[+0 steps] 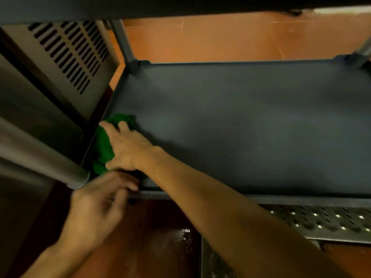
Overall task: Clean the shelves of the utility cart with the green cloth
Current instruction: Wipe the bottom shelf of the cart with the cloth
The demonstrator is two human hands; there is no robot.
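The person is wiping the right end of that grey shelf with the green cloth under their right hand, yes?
Not quite. The head view shows the green cloth under the right hand at the left end of the grey shelf, close to its side rim, not the right end. The rest is correct.

We have a single view, worn on the person's head, looking forward and steeply down from close above the dark grey flat lower shelf (pixel 230 127) of the utility cart. The dark underside of the upper shelf (pixel 140 7) crosses the frame's top edge. The wide lens makes the grey metal far cart post (pixel 122 41) lean inward. Both forearms enter from the bottom edge, so the hands lie near the lens: the right hand (pixel 126 147) sharp, the left hand (pixel 100 203) blurred. Beyond the shelf's far rim we see orange floor tiles (pixel 220 37).
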